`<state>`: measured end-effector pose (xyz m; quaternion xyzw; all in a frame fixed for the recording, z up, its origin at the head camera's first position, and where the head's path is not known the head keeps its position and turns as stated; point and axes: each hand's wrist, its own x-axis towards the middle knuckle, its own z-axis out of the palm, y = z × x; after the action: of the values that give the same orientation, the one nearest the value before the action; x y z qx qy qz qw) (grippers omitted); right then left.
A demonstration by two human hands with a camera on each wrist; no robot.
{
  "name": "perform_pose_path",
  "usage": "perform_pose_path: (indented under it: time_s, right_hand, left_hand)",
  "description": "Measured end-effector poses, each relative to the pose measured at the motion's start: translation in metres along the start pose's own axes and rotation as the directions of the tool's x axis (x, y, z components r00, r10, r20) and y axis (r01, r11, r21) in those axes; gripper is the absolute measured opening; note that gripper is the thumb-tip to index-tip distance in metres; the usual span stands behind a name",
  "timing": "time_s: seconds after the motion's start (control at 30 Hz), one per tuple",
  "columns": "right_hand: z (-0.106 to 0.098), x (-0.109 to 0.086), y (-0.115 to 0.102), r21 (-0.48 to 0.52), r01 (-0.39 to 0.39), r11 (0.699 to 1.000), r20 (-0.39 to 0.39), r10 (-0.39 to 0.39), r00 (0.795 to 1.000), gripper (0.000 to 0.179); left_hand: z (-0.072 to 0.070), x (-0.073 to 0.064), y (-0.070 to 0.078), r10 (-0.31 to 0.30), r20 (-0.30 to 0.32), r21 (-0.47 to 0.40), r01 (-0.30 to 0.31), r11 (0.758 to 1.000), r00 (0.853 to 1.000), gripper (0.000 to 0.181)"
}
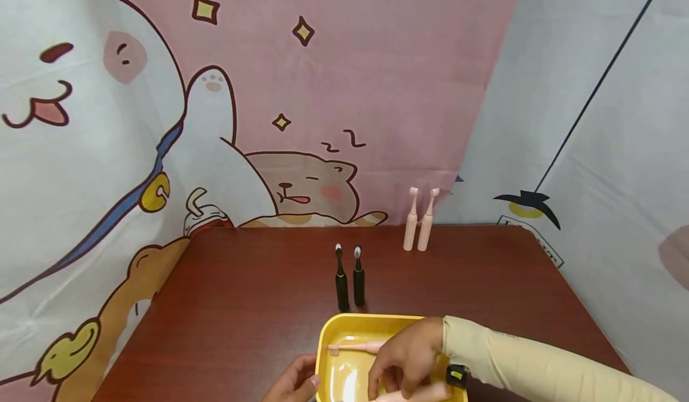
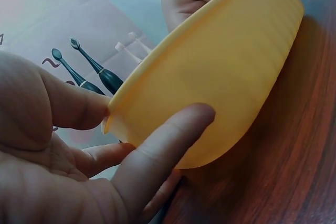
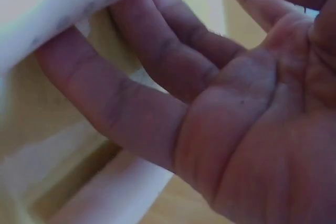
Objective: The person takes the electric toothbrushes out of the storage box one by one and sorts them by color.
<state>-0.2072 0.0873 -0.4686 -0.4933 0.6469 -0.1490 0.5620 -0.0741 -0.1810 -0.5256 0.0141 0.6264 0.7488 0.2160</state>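
Observation:
A yellow tub [image 1: 326,336] stands at the table's front. At its left side is my left hand [image 1: 296,381], its fingers touching the outer wall and rim; the yellow tub [image 2: 226,61] fills much of the left wrist view. My right hand [image 1: 411,354] reaches into the tub and holds a pale pink electric toothbrush [image 1: 433,392] by its handle. Close up, that handle [image 3: 68,9] lies across the fingertips of the right hand [image 3: 210,103]. Another pink electric toothbrush [image 1: 355,347] lies in the tub, partly covered by the right hand.
Just behind the tub, two black electric toothbrushes [image 1: 341,288] [image 1: 359,282] stand upright. Two pink ones [image 1: 411,228] [image 1: 426,228] stand farther back, near the far edge of the brown table [image 1: 242,300]. A cartoon-printed cloth [image 1: 377,79] hangs behind.

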Motion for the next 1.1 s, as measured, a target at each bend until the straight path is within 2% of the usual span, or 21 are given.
perform_pose_path:
  time_s: [0.07, 0.13, 0.3, 0.37, 0.5, 0.57, 0.63, 0.7, 0.83, 0.97, 1.1]
  right_hand:
    - [-0.001, -0.001, 0.003, 0.124, 0.010, 0.992, 0.033, -0.014, 0.999, 0.055]
    - [-0.002, -0.003, 0.004, 0.199, 0.024, 0.980, 0.049, -0.034, 0.998, 0.054]
    - [-0.003, -0.009, 0.005, 0.241, 0.098, 0.966, 0.044, -0.111, 0.993, 0.050]
    - [-0.003, -0.013, 0.005, 0.248, 0.119, 0.961, 0.018, -0.128, 0.992, 0.049]
    - [-0.006, -0.028, 0.002, 0.267, 0.152, 0.952, -0.086, -0.134, 0.987, 0.047]
    - [-0.009, -0.037, 0.000, 0.261, 0.177, 0.949, -0.164, -0.137, 0.977, 0.046]
    - [-0.011, -0.046, -0.002, 0.242, 0.221, 0.945, -0.247, -0.160, 0.956, 0.046]
    - [-0.012, -0.054, -0.003, 0.212, 0.275, 0.938, -0.325, -0.198, 0.925, 0.046]
    - [-0.016, -0.072, -0.004, 0.152, 0.377, 0.914, -0.470, -0.269, 0.840, 0.042]
    - [-0.018, -0.091, -0.001, 0.112, 0.462, 0.880, -0.627, -0.298, 0.719, 0.039]
    - [-0.019, -0.106, 0.006, 0.092, 0.538, 0.838, -0.770, -0.283, 0.572, 0.043]
  left_hand:
    - [0.000, 0.000, 0.000, 0.007, 0.003, 0.002, -0.007, 1.000, 1.000, 0.055]
    - [0.000, 0.001, 0.000, 0.000, -0.001, -0.015, 0.000, 1.000, 1.000, 0.055]
    - [0.001, 0.001, 0.000, -0.045, -0.027, -0.086, 0.043, 0.995, 0.999, 0.056]
    - [0.001, 0.001, 0.000, -0.040, -0.022, -0.073, 0.039, 0.997, 0.999, 0.057]
    - [-0.002, 0.001, -0.001, -0.002, -0.009, -0.022, 0.001, 1.000, 1.000, 0.056]
    - [-0.004, 0.002, -0.001, 0.022, 0.004, -0.010, -0.022, 1.000, 1.000, 0.056]
    - [-0.006, 0.002, -0.001, 0.037, 0.013, -0.003, -0.037, 0.999, 0.999, 0.056]
    - [-0.006, 0.001, 0.000, 0.040, 0.018, -0.006, -0.040, 0.999, 0.999, 0.056]
    - [-0.006, 0.001, 0.000, 0.020, 0.008, -0.029, -0.020, 0.999, 1.000, 0.057]
    - [-0.006, 0.001, 0.000, 0.020, 0.011, -0.038, -0.019, 0.999, 1.000, 0.057]
    - [-0.009, 0.002, -0.001, 0.025, 0.031, -0.036, -0.024, 0.999, 0.999, 0.059]
